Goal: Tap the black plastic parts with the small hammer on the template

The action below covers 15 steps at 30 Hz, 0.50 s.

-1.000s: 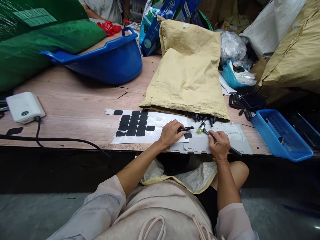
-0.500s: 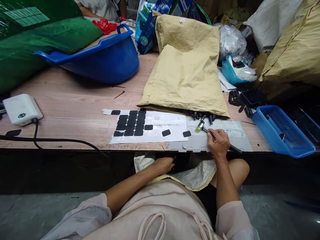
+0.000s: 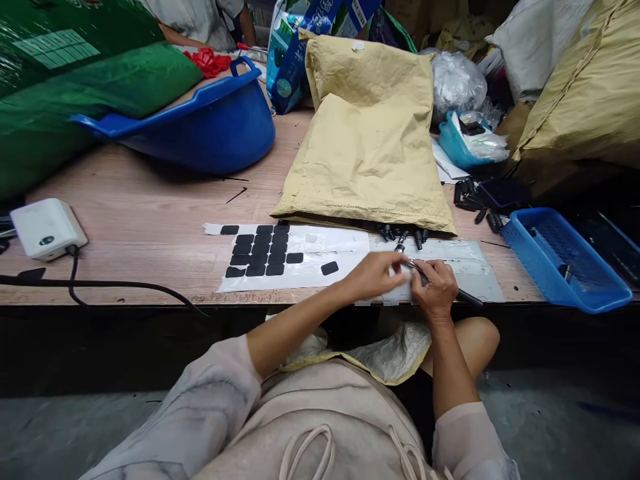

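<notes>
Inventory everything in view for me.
Table: one, woodgrain, centre
Sheet: one, white, front
Pads: over a dozen, black, on sheet
Board: one, grey, right of sheet
Hammer: one, black handle, front
Paper bag: one, tan, centre
Small parts: many, black, centre and right
Basin: one, blue, left
Bundle: one, red, back left
Large sack: one, green, left
Printed bag: one, blue, back
Plastic bag: one, clear, back
Basket: one, blue, right
Tub: one, turquoise, right
Back sacks: two, white and tan, right
Box: one, white, left
Cables: several, black, left
Coworker: one, grey clothes, back
Left hand: one, by hammer
Right hand: one, gripping hammer
</notes>
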Tool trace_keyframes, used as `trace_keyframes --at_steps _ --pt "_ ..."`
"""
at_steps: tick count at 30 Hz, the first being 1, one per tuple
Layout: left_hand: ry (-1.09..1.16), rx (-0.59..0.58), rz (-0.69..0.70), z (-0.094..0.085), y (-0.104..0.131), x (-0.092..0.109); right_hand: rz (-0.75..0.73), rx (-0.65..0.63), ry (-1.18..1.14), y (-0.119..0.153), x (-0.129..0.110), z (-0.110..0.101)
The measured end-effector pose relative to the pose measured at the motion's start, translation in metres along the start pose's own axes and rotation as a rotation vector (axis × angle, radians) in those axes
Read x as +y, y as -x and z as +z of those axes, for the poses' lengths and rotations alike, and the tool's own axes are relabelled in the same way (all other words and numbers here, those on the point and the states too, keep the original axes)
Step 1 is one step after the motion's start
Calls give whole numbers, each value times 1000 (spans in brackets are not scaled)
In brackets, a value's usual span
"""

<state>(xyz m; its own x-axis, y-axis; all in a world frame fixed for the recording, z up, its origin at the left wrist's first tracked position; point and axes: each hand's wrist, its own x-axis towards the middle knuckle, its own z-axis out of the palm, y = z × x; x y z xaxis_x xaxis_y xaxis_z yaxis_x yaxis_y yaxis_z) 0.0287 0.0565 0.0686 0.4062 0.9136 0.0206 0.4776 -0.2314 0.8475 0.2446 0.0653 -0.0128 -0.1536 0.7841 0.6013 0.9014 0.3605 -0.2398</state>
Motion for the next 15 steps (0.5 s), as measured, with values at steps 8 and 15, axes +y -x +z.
trace_keyframes --at_steps 8,15 --pt "-440 177 -256 26 -116 20 -3 -16 -14 0 -1 1" --pt "-514 96 -289 42 -124 27 -4 0 2 1 -2 1"
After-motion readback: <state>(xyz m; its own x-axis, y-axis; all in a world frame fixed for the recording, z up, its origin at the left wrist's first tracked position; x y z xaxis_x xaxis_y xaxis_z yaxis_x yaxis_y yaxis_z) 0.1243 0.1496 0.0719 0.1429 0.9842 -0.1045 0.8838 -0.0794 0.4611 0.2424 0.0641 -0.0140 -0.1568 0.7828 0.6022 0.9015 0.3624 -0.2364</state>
